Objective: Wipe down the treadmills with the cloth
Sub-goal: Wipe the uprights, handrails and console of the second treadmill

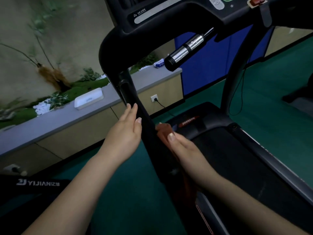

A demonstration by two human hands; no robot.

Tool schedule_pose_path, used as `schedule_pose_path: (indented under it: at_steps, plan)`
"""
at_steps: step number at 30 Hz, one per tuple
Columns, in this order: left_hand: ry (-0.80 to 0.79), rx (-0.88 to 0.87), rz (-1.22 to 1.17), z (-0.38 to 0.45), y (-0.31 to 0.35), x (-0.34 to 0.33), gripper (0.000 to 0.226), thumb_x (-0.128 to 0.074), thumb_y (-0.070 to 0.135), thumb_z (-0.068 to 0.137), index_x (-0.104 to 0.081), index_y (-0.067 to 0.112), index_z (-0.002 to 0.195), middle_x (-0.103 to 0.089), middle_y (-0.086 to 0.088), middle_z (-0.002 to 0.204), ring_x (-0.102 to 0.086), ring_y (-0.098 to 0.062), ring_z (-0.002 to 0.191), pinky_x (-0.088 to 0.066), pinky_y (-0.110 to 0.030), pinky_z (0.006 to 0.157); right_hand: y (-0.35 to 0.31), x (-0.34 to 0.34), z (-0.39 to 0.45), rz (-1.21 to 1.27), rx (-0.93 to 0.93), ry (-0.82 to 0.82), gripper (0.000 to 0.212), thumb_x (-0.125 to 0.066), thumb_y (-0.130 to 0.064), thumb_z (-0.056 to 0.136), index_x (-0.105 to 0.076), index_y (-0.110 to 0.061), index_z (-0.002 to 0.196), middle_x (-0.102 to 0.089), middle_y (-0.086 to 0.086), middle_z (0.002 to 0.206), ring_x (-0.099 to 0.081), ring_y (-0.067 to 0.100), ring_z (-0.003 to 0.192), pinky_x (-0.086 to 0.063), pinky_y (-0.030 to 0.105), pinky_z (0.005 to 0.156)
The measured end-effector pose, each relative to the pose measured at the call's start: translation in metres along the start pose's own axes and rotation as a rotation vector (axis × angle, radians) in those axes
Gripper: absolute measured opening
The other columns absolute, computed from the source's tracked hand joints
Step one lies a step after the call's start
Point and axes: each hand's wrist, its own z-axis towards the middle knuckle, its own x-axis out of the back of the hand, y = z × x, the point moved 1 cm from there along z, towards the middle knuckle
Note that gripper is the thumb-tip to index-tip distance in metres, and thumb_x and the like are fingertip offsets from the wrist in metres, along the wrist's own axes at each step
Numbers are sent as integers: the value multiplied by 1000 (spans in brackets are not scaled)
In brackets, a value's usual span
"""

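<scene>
Post: black upright (pixel 135 106) of the treadmill (pixel 211 146) is standing between both hands, the part seemingly being wiped.
Left hand (pixel 126 128): fingers straight, lying flat along the post's left side, holding nothing, probably steadying it.
Right hand (pixel 183 146): pressing the cloth against the post's right side; fingers mostly hidden, grip hard to tell.
Cloth (pixel 163 131): reddish-brown, sitting between right hand and post, its tail hanging below.

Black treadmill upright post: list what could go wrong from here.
The brown cloth is only pinned against the black treadmill upright post by the right hand; it may slip down. The left hand rests flat, steadying little. The black power cord lies behind the post and could snag.
</scene>
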Motion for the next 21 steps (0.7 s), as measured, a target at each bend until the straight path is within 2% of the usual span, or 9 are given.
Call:
schedule_pose_path:
  at_steps: [1,3,6,9,11,13,17,19,21]
  plan:
    - [22,2,22,0,2,-1,51,-26,33,102,-13,28,152,-4,8,159,-10,-7,144,-9,-16,107,3,1,5,16,16,0,33,-44,-47,96,-59,-42,126,-59,-7,124,-55,1,116,-39,24,103]
    - [60,10,65,1,7,-3,51,-27,29,102,-15,26,152,-7,5,159,-12,-7,144,-9,-14,107,0,0,28,-24,72,-31,34,-45,-41,98,-56,-39,130,-58,-7,123,-51,-5,117,-36,17,103]
    - [98,33,67,1,9,-7,51,-28,28,102,-16,26,151,-11,6,159,-12,-4,143,-7,-11,107,-7,-5,76,-65,116,-78,33,-43,-26,101,-55,-25,132,-61,-7,115,-53,-13,107,-35,0,87]
    - [90,62,-3,-3,7,-11,51,-24,35,101,-13,29,151,-8,12,159,-7,5,142,-4,-5,107,3,-7,100,-41,86,-132,31,-40,-33,102,-58,-28,126,-63,-12,113,-56,-13,103,-40,5,87]
    - [74,68,-41,-4,6,-12,56,-19,44,98,-11,30,151,-5,16,158,-4,10,140,-2,-2,106,8,-6,84,-60,94,-118,37,-39,-43,99,-54,-35,132,-59,-2,121,-55,-5,108,-38,10,95]
    - [60,63,-32,-4,5,-11,57,-16,50,97,-10,31,151,-4,17,158,-2,12,140,-1,-2,107,6,-5,58,-22,114,-73,38,-42,-40,96,-49,-40,133,-54,4,117,-53,-6,104,-33,2,90]
    - [60,74,-5,-3,5,-10,58,-17,46,94,-11,32,150,-5,17,158,-3,14,139,-2,-3,109,3,-8,69,-36,169,-48,40,-42,-39,93,-48,-40,132,-54,7,114,-52,-10,101,-30,-2,88]
    - [61,79,-5,-3,6,-10,58,-18,45,94,-12,31,151,-6,17,158,-3,15,138,-2,-3,108,6,-14,106,-60,135,-54,38,-41,-43,97,-52,-36,132,-54,7,119,-52,-6,103,-34,5,94]
    - [58,82,2,-4,7,-10,58,-18,44,95,-12,31,151,-6,17,158,-3,15,138,-2,-4,109,12,-20,133,-15,88,-87,47,-38,-56,92,-57,-35,129,-56,7,122,-56,6,110,-42,25,102]
